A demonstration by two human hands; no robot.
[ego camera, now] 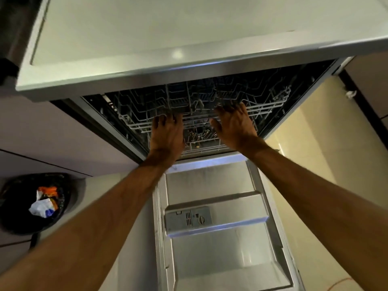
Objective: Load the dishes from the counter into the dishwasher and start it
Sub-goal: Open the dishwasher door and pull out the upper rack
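The dishwasher stands open below the white counter, its steel door folded down flat toward me. The detergent compartment shows on the door's inner face. Both my hands reach the front rail of the upper wire rack. My left hand has its fingers curled over the rail. My right hand lies on the rail with fingers spread. Under the upper rack, the lower rack's cutlery basket holds several utensils. No dishes show on the counter.
A black bin lined with a bag and holding crumpled wrappers stands at the lower left. Pale cabinet fronts flank the dishwasher on the left. Beige floor lies to the right of the door.
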